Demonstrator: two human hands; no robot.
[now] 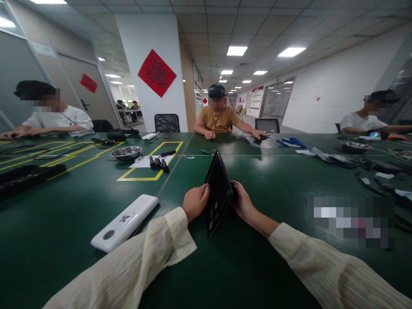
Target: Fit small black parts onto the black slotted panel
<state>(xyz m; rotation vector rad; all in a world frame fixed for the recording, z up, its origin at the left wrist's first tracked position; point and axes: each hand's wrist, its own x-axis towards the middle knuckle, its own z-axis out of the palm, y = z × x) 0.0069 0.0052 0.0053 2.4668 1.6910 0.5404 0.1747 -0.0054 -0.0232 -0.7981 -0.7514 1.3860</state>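
A thin black flat device [218,191], like a tablet or keyboard panel, stands on its edge on the green table [80,214] in front of me. My left hand [195,202] grips its left face with fingers curled round the edge. On the other side, my right hand [242,201] holds its right face. Both of my sleeves are cream coloured.
A white power bank [125,222] lies left of my left arm. Farther off are a metal bowl [126,153], small black parts [157,163] inside yellow tape lines, and a black tray [25,177] at far left. Three people sit around the table; tools and cables [370,167] lie at right.
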